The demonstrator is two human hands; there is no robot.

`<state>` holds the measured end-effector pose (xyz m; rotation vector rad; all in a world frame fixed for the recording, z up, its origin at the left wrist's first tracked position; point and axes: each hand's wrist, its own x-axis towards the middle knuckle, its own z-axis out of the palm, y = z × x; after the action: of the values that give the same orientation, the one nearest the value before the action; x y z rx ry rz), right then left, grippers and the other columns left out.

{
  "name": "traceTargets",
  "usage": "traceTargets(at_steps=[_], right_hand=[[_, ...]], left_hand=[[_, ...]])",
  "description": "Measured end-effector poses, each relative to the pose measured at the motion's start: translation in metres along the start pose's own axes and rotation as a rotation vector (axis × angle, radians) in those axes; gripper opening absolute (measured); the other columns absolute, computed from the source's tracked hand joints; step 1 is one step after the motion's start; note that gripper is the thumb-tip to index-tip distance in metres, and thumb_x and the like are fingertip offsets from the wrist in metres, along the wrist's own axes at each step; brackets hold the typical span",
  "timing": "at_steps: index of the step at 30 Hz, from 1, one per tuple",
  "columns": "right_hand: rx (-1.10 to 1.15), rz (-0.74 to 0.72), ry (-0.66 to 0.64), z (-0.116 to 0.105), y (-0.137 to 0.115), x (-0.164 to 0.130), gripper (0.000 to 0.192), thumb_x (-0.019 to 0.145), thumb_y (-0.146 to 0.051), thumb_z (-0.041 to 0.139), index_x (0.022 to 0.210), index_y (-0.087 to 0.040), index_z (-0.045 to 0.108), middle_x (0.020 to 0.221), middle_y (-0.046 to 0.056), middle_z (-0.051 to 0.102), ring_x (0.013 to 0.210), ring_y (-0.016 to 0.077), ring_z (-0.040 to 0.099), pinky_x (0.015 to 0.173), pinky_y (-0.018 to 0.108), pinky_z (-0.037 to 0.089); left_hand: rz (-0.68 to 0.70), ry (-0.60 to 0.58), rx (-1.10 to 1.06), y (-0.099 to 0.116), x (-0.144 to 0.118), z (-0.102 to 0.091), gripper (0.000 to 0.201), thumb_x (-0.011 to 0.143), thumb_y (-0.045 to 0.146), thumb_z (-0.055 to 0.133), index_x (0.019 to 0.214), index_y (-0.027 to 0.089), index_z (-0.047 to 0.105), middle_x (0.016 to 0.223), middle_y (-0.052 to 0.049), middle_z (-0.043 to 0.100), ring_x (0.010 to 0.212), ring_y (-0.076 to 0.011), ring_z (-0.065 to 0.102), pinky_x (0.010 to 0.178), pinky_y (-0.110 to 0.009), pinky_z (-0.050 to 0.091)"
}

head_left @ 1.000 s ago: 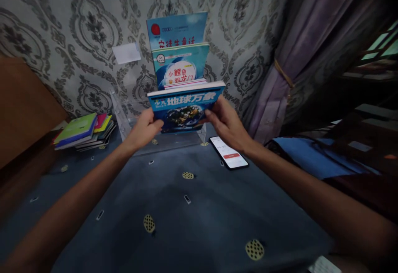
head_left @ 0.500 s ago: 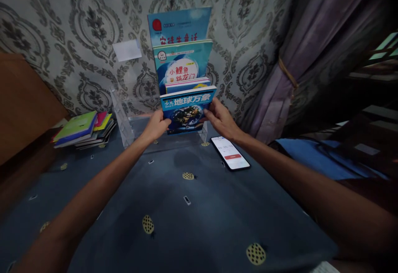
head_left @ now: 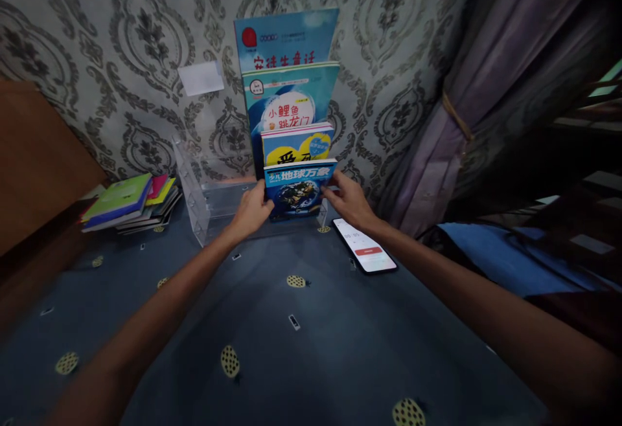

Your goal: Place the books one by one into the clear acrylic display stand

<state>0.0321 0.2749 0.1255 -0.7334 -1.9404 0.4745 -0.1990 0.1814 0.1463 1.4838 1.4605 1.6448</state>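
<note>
Holding a blue book (head_left: 300,188) by its two sides, both hands are clamped on it. The left hand (head_left: 251,209) grips the left edge and the right hand (head_left: 348,198) grips the right edge. The fingers wrap behind the cover, so most of them are hidden. The book shows a round earth and big white letters. It stands upright in the front slot of a clear plastic rack (head_left: 204,209) on the counter (head_left: 311,348). Its bottom edge is hard to see behind the clear wall, so it is not sure if it sits all the way down.

Three more books stand behind it, each one higher than the one in front. A yellow book (head_left: 297,144) shows only its top part. A light blue book with a white circle (head_left: 289,99) is half covered. The tallest blue book (head_left: 286,37) at the back shows only its top strip with red letters.

The left half of the rack is see-through and hard to make out against the patterned wall. A small white card (head_left: 201,78) is stuck on the wall, too blurry to read.

A phone (head_left: 365,245) lies flat just beside the right hand, its screen lit. A pile of books (head_left: 131,202) lies well apart on the left. A dark curtain (head_left: 476,89) hangs on the right, and things past it are too dark to tell.
</note>
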Motion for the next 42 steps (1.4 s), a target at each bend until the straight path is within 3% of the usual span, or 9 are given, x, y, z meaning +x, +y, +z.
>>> traceTargets(at_steps=[3,5,9,13,21,33,42], right_hand=[[-0.141,-0.007,0.091,-0.002,0.004,-0.001,0.02,0.081,-0.027,0.057,0.098,-0.019,0.063,0.099,0.011,0.066,0.089,0.0261,0.064,0.072,0.041,0.057],[-0.167,0.005,0.114,-0.003,0.005,-0.001,0.021,0.079,-0.025,0.058,0.098,-0.019,0.063,0.098,0.01,0.067,0.085,0.0248,0.064,0.071,0.039,0.057],[-0.169,0.065,0.118,-0.002,0.005,0.0,0.031,0.081,-0.025,0.058,0.11,-0.018,0.063,0.091,0.007,0.07,0.08,0.024,0.066,0.073,0.039,0.055],[-0.194,0.097,0.109,-0.001,0.006,0.003,0.038,0.083,-0.025,0.057,0.119,-0.017,0.063,0.091,0.008,0.072,0.08,0.0245,0.067,0.075,0.04,0.055],[-0.238,0.1,0.064,0.001,0.01,0.006,0.024,0.085,-0.027,0.054,0.095,-0.018,0.074,0.091,0.009,0.073,0.081,0.025,0.067,0.074,0.038,0.054],[-0.278,0.1,0.04,-0.002,0.008,0.005,0.023,0.085,-0.029,0.054,0.084,-0.019,0.075,0.084,0.008,0.073,0.077,0.0247,0.065,0.073,0.035,0.051],[-0.244,0.119,0.036,-0.003,0.002,-0.002,0.026,0.085,-0.03,0.054,0.096,-0.017,0.074,0.092,0.01,0.075,0.082,0.0248,0.067,0.078,0.038,0.052]], left_hand=[[0.13,-0.094,0.532,0.009,-0.006,-0.002,0.015,0.083,0.014,0.063,0.095,0.021,0.063,0.089,-0.007,0.072,0.095,-0.0276,0.067,0.092,-0.036,0.048],[0.116,-0.126,0.848,0.016,-0.009,-0.002,0.016,0.093,0.021,0.056,0.108,0.02,0.06,0.101,-0.01,0.073,0.102,-0.0287,0.068,0.092,-0.037,0.048],[0.06,-0.163,1.146,0.027,-0.009,-0.001,0.025,0.103,0.031,0.045,0.122,0.019,0.054,0.107,-0.013,0.074,0.105,-0.0296,0.07,0.088,-0.037,0.05],[0.047,-0.181,1.257,0.034,-0.009,0.004,0.031,0.107,0.033,0.035,0.125,0.017,0.053,0.107,-0.015,0.074,0.102,-0.0314,0.071,0.084,-0.037,0.051],[0.016,-0.219,1.338,0.039,-0.008,0.009,0.034,0.107,0.033,0.026,0.129,0.014,0.045,0.105,-0.019,0.073,0.099,-0.0328,0.073,0.082,-0.039,0.052],[0.027,-0.23,1.349,0.04,-0.009,0.006,0.033,0.107,0.033,0.026,0.127,0.016,0.046,0.106,-0.019,0.073,0.098,-0.033,0.073,0.082,-0.04,0.053],[0.03,-0.256,1.335,0.045,-0.016,-0.002,0.036,0.107,0.037,0.03,0.128,0.015,0.048,0.109,-0.017,0.073,0.103,-0.0324,0.071,0.085,-0.04,0.052]])
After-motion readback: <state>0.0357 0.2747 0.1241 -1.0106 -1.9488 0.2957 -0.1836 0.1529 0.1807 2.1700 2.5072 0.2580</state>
